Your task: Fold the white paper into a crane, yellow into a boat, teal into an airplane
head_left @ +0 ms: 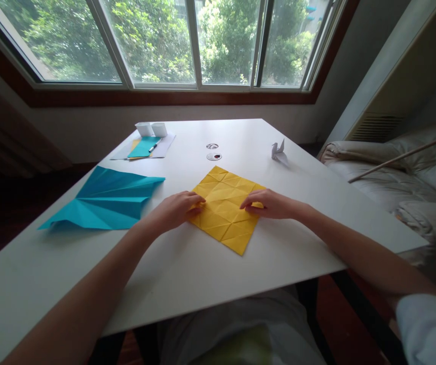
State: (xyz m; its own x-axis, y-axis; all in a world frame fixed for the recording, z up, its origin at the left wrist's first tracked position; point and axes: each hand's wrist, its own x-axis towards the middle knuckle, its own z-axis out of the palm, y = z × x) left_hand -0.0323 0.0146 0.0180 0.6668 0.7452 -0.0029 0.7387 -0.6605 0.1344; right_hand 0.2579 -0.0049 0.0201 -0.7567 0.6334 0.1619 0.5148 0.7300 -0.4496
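No text, label, brand, number or sign can be read in the head view. The closest to signs are a small round dark-rimmed patch with a dark red spot on the smooth white worktop and a similar round grey-and-white patch just behind it, both too small to make out. Any wording on the slim black-and-white pen is likewise too tiny to tell, and the yellow-green patch on the pale cloth garment is too blurred to read.

A home, by its sofa and curtain
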